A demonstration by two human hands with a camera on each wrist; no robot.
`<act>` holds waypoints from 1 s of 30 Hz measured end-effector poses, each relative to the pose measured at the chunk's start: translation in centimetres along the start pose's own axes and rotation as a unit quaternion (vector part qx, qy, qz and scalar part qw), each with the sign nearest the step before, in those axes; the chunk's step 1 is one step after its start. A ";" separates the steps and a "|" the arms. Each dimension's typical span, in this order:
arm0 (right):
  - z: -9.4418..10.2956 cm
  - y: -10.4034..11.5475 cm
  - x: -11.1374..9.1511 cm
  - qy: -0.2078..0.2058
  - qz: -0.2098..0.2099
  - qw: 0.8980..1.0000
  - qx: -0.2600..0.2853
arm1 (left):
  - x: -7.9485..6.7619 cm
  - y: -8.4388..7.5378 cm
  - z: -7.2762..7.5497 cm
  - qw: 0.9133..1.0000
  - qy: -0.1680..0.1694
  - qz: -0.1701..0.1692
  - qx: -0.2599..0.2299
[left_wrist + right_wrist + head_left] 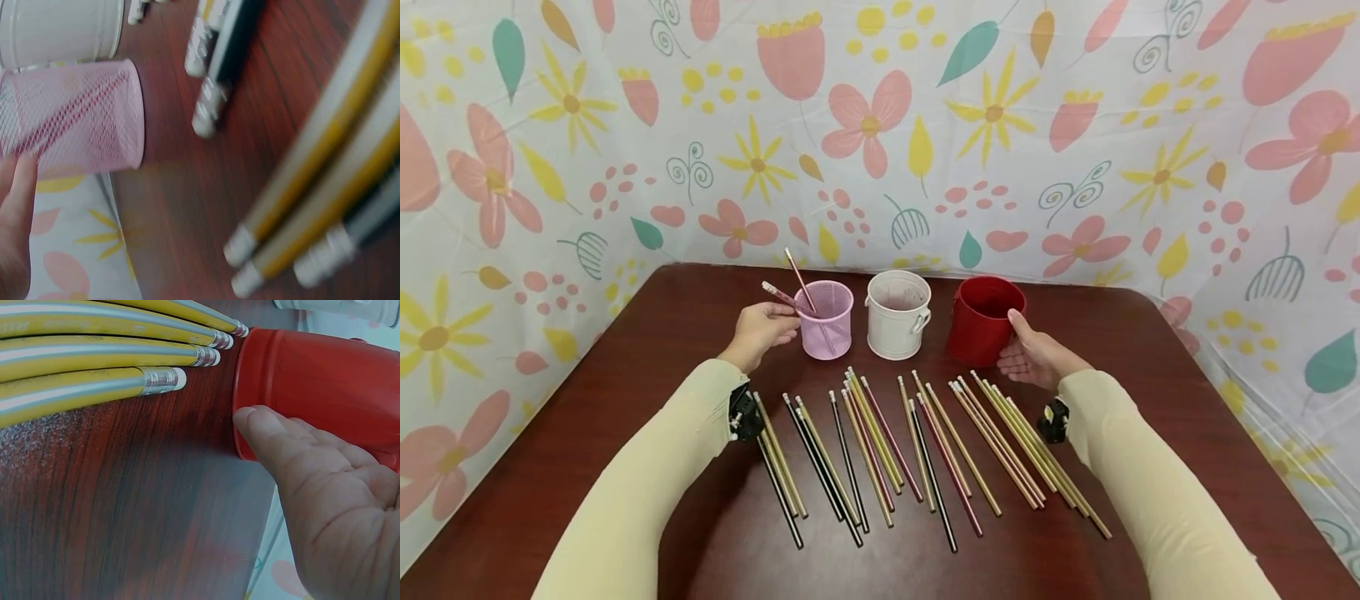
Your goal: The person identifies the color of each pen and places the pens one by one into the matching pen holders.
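Observation:
My left hand [762,332] is at the left side of a pink mesh pencil cup [837,337], and its fingertips touch the mesh in the left wrist view. Two dark pink pencils [800,280] lean in that cup, eraser ends up. Fairly straight fingers of my right hand [1039,354] rest along the right side of a red bucket [973,333], with the thumb up by its rim. Between the two stands a white bucket [891,329] with small side handles.
Several pencils, black [931,471], gold [958,442] and dark red [891,435], lie in loose groups on the dark wooden table [760,558], erasers towards the containers. A flower-patterned cloth [865,208] hangs right behind the table's back edge.

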State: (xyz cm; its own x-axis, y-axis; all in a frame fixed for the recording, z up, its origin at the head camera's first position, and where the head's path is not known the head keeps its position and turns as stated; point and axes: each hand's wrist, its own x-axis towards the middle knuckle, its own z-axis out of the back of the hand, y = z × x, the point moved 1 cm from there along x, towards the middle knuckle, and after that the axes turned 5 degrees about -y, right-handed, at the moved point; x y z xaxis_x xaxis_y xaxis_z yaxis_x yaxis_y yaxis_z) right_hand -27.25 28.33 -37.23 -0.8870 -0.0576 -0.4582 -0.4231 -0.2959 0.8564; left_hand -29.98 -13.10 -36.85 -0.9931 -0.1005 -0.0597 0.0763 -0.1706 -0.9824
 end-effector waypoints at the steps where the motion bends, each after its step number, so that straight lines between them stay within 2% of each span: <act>1: 0.0 0.0 0.0 -0.001 0.000 1.000 0.000 | -0.2 0.1 0.3 1.000 0.027 0.001 0.015; 4: 0.0 0.0 0.1 -0.001 0.000 1.000 -0.002 | -0.8 0.7 1.4 0.992 0.103 0.010 0.077; 7: 0.0 0.0 0.2 0.007 0.000 1.000 -0.002 | -1.8 1.2 2.8 0.976 0.157 0.029 0.151; 10: 0.2 0.1 0.1 0.018 0.003 1.000 -0.010 | -2.7 1.5 3.9 0.957 0.186 0.053 0.215; 13: 0.6 0.1 0.0 0.021 0.006 1.000 -0.021 | -3.4 1.7 4.6 0.942 0.197 0.073 0.260; 15: 0.8 0.1 0.0 0.020 0.006 0.999 -0.026 | -3.9 1.9 4.8 0.931 0.209 0.074 0.291; 20: 0.9 -0.2 0.0 0.027 -0.001 1.000 -0.010 | -5.5 2.8 4.5 0.894 0.253 0.056 0.366; 22: 0.8 -0.3 0.1 0.030 -0.004 1.000 -0.002 | -6.1 3.1 4.2 0.883 0.268 0.051 0.382; 26: 0.6 -0.3 0.3 0.028 -0.003 1.000 0.004 | -6.6 3.3 3.7 0.873 0.280 0.043 0.397; 30: 0.5 -0.3 0.4 0.022 -0.001 1.000 0.006 | -6.6 3.2 3.6 0.870 0.286 0.042 0.400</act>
State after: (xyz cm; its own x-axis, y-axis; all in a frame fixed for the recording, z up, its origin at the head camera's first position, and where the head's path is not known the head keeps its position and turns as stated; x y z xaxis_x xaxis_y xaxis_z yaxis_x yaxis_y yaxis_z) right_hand -27.57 28.90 -37.54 -0.8771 -0.0979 -0.4703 -0.4284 -0.2838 0.8579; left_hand -22.87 -16.54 -38.93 -0.8454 0.3192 -0.4283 -0.0396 -0.8371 -0.5456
